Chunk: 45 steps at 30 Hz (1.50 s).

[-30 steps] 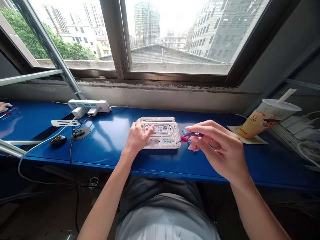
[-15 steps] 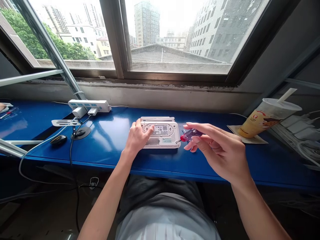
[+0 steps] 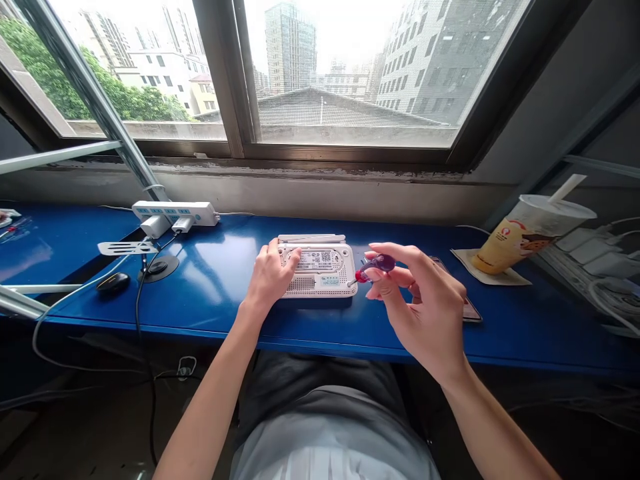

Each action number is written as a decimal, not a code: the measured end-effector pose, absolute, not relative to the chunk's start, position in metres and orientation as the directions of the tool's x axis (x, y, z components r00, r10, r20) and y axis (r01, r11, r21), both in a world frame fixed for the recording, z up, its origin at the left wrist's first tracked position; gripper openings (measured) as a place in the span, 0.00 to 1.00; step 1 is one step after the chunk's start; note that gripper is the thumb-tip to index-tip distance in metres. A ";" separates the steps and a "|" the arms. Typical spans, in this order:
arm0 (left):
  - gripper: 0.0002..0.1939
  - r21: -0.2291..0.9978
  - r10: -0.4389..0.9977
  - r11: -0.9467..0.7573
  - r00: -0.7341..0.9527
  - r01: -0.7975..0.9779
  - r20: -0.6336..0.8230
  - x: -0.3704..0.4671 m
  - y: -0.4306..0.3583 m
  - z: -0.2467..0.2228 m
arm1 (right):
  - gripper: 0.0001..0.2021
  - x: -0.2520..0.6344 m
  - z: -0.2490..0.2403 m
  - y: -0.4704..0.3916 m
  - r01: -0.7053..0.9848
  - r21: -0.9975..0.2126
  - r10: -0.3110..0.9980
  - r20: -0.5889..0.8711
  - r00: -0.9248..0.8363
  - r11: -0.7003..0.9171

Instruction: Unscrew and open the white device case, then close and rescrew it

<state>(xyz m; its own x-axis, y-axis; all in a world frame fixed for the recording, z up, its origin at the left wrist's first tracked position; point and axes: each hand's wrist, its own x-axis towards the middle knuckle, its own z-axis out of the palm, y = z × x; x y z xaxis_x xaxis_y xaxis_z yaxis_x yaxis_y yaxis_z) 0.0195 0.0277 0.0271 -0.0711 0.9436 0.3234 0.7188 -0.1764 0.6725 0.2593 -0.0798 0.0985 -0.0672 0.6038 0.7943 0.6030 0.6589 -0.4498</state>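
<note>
A white router (image 3: pixel 306 284) lies face down on the blue desk, its vented, labelled underside up and its folded antenna along the far edge. My left hand (image 3: pixel 271 272) grips its left end, thumb on the underside and fingers round the far left side. In my right hand (image 3: pixel 425 300), thumb and fingers pinch the dark, red-collared handle of a small screwdriver (image 3: pixel 381 264). The screwdriver slants down to the left, its tip at the router's near right corner. Whether a screw sits under the tip is too small to tell.
Behind my right hand a flat phone-like thing (image 3: pixel 473 312) is partly hidden. A drink cup with a straw (image 3: pixel 520 233) stands on a napkin (image 3: pixel 510 277) at right, beside white adapters and cables. On the left are a power strip (image 3: pixel 195 212), a black mouse (image 3: pixel 113 283) and cables.
My right hand has shifted left and its wrist has turned, rolling the screwdriver handle. More of the phone-like thing shows behind it. The left hand keeps its hold; the view has shifted slightly.
</note>
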 end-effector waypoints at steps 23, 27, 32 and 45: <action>0.36 0.699 0.969 -0.187 0.014 0.690 0.246 0.005 0.033 0.031 | 0.10 0.292 0.114 -0.072 0.660 -0.480 0.689 0.721 -0.078 0.578; 0.20 0.672 0.926 -0.303 0.043 0.676 0.375 0.004 0.032 0.032 | 0.13 0.289 0.112 -0.067 0.659 -0.477 0.720 0.678 -0.145 0.581; 0.24 0.467 0.901 -0.279 0.061 0.839 0.429 0.021 0.016 0.044 | 0.16 0.287 0.111 -0.065 0.664 -0.473 0.739 0.648 -0.182 0.579; 0.28 0.444 0.905 -0.423 0.398 0.790 0.154 0.030 0.015 0.041 | 0.10 0.288 0.113 -0.069 0.637 -0.415 0.720 0.605 -0.340 0.650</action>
